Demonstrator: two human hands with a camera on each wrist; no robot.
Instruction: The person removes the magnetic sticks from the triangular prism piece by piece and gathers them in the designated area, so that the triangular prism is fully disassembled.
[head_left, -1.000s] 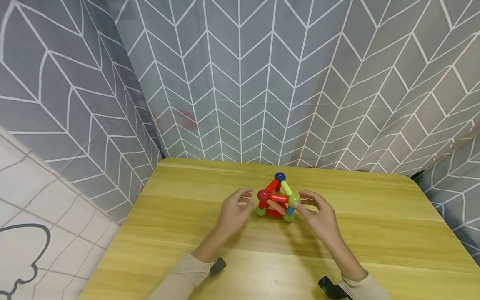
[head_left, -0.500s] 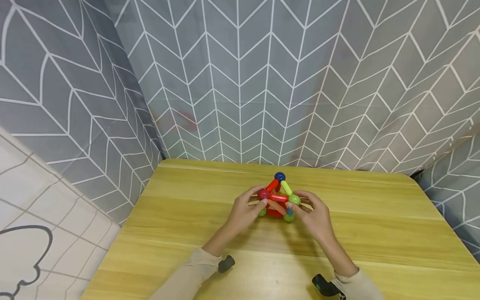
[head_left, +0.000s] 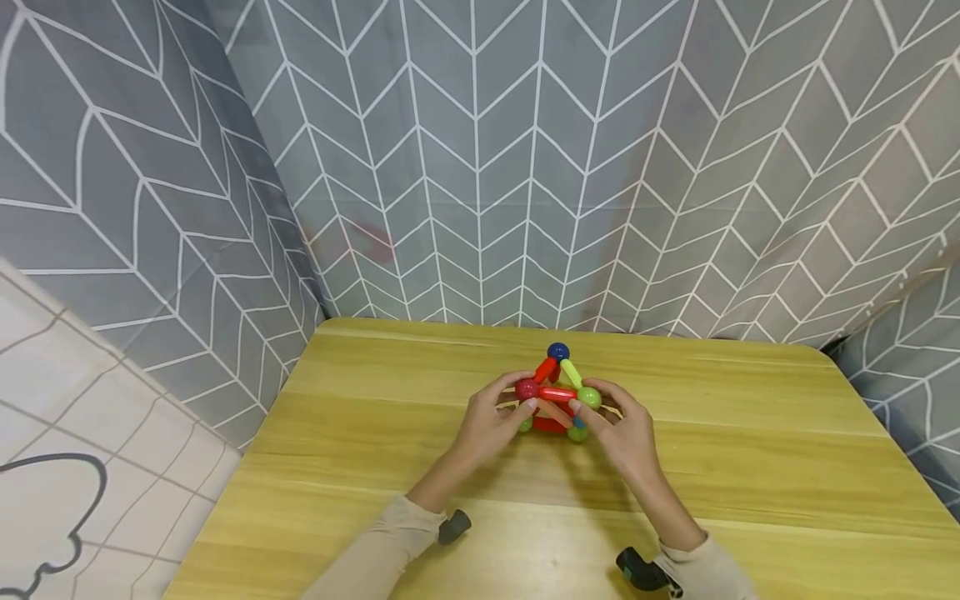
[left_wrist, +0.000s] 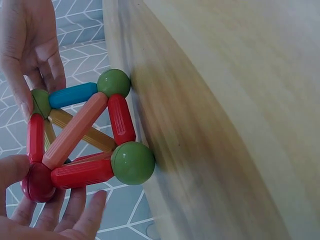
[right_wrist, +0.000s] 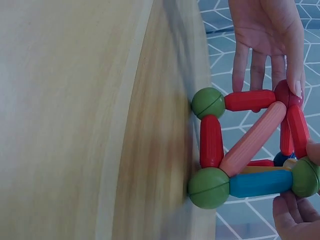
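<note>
A toy frame of coloured rods and balls (head_left: 557, 398) stands on the wooden table (head_left: 375, 433). It has red, pink, blue and yellow-green rods, green corner balls, a dark red ball (left_wrist: 37, 182) and a dark blue ball (head_left: 558, 352) on top. My left hand (head_left: 523, 408) pinches the dark red ball at the frame's left corner, thumb on top and fingers beneath. At the right corner, my right hand (head_left: 588, 410) pinches a green ball (right_wrist: 305, 177) between thumb and fingers. Two green balls (right_wrist: 208, 187) rest on the tabletop.
Grey curtains with a white chevron pattern (head_left: 525, 167) hang behind and beside the table. A white tiled panel (head_left: 67, 417) stands at the left. The table's rounded far right corner (head_left: 825, 354) is close to the curtain.
Both hands have moved inward from beside the frame and taken hold of its upper corner balls. The frame has stayed in place.
</note>
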